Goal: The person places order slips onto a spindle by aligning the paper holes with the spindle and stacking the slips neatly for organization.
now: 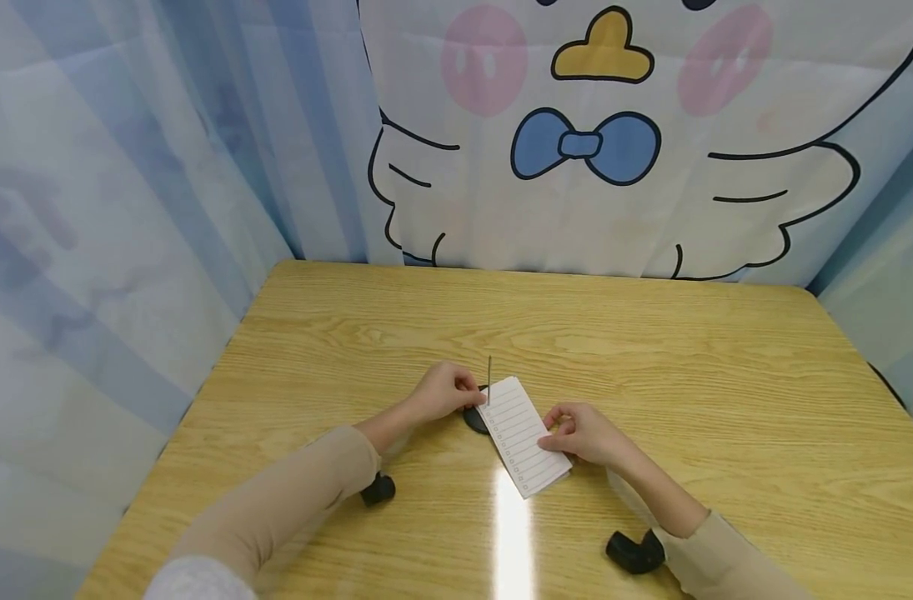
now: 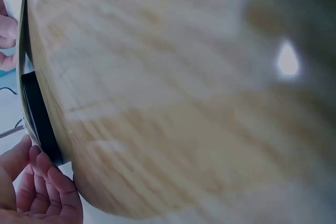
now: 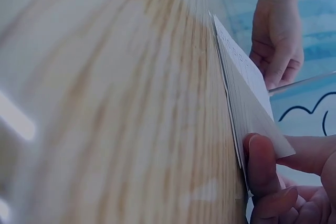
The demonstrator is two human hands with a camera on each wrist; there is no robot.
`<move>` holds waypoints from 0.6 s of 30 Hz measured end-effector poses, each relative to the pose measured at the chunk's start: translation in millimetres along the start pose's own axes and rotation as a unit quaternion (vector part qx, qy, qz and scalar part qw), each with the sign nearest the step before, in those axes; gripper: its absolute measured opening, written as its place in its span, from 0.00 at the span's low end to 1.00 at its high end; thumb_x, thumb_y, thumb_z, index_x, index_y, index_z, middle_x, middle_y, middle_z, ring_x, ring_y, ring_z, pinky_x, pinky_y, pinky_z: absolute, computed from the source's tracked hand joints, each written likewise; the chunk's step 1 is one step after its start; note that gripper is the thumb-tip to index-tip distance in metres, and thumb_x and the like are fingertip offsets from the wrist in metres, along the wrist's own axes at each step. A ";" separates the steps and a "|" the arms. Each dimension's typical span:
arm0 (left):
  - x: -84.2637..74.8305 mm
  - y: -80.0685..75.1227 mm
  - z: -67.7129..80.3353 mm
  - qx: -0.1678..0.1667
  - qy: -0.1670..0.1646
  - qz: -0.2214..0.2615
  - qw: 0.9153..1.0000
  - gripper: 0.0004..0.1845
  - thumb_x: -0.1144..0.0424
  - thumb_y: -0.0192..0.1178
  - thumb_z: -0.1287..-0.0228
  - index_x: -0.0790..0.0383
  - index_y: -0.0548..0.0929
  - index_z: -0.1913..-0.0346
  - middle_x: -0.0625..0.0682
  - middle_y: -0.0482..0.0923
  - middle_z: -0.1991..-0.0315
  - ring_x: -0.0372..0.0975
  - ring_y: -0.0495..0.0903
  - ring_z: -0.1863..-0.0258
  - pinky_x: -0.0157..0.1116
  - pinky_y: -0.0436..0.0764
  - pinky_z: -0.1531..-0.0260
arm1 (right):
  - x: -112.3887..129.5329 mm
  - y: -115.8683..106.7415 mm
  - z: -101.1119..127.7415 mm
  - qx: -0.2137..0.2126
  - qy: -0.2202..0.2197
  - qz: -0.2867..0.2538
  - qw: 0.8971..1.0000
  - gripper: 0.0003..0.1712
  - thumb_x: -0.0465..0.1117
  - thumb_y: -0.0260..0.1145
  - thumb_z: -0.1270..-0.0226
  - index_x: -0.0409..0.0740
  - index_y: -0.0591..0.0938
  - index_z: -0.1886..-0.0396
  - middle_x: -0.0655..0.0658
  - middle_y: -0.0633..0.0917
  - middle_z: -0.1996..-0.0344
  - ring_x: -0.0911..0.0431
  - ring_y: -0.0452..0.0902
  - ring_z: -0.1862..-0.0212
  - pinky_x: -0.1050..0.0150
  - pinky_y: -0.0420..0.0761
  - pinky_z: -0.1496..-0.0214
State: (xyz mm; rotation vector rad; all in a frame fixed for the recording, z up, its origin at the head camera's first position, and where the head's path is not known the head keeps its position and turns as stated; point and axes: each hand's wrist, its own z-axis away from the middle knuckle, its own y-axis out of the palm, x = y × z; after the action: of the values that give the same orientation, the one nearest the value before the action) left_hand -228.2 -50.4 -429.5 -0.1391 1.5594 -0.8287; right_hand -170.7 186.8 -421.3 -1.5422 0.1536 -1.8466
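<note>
Head view showed the left hand (image 1: 443, 392) curled at the far end of a white lined paper notepad (image 1: 524, 436), its fingertips closed against a round black base (image 1: 474, 419) from which a thin upright metal spike (image 1: 489, 375) rose. Whether the fingers pinched the base or only pressed it could not be told from that view; in the left wrist view the fingertips (image 2: 44, 169) were seen bunched at the edge of the black base (image 2: 37, 114). The right hand (image 1: 585, 435) was seen grasping the near right edge of the notepad, and in the right wrist view its thumb (image 3: 261, 163) was laid on top of the stacked sheets (image 3: 244, 85) with the other fingers tucked beneath.

The notepad was found between the two hands, flat on the pale wooden table (image 1: 651, 350), its long axis running from far left to near right. Its far corner lay just beside the spike, partly over the base, so the left hand was judged nearer the spike and the right hand nearer the pad's free end. A blue striped curtain (image 1: 163, 167) and a white cartoon-bird cloth (image 1: 614, 150) were hung behind the table.
</note>
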 end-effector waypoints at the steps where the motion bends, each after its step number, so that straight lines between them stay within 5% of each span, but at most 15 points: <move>1: 0.3 0.1 -0.2 -0.001 0.001 0.001 1.000 0.08 0.65 0.66 0.47 0.66 0.81 0.77 0.46 0.74 0.83 0.32 0.69 0.83 0.26 0.68 0.82 | 0.2 0.3 -0.1 -0.003 0.001 0.003 1.000 0.12 0.36 0.67 0.44 0.34 0.75 0.64 0.51 0.74 0.89 0.63 0.60 0.87 0.71 0.60 0.86; 18: 4.0 -0.5 -0.6 -0.002 -0.006 0.027 1.000 0.07 0.65 0.66 0.47 0.67 0.82 0.75 0.47 0.74 0.83 0.31 0.70 0.83 0.26 0.70 0.81 | -6.0 1.3 -3.5 -0.016 0.002 0.014 1.000 0.13 0.38 0.68 0.45 0.36 0.75 0.65 0.52 0.72 0.89 0.62 0.60 0.88 0.70 0.60 0.86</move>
State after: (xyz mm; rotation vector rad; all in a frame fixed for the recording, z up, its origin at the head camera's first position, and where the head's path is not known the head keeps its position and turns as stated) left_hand -229.7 -52.6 -432.6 -0.1040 1.5482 -0.7805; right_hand -173.1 188.2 -427.8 -1.5513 0.2071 -1.8332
